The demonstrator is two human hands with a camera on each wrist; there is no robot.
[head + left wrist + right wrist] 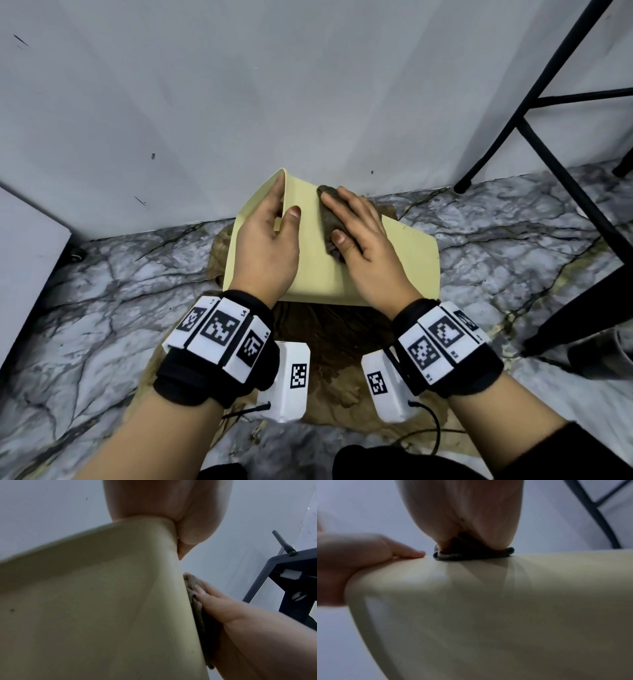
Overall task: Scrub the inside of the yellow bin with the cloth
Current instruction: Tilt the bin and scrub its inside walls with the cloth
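The yellow bin (394, 260) lies tipped over on the floor with one corner ridge pointing up. My left hand (267, 240) grips that ridge, fingers on the left face and thumb on the right face. On the right face my right hand (363, 236) lies flat, its straight fingers pressing a small folded grey cloth (329, 212) against the bin. The left wrist view shows the cloth (197, 608) squeezed between the right hand (223, 608) and the bin wall (102, 601). In the right wrist view the cloth (471, 556) sits under the palm on the bin (505, 601), whose rim curves down at the left.
A crumpled brown sheet (329, 346) lies under the bin on the marbled floor (102, 274). The white wall (239, 85) stands right behind the bin. Black stool legs (534, 113) rise at the right, and a white panel (27, 260) stands at the left.
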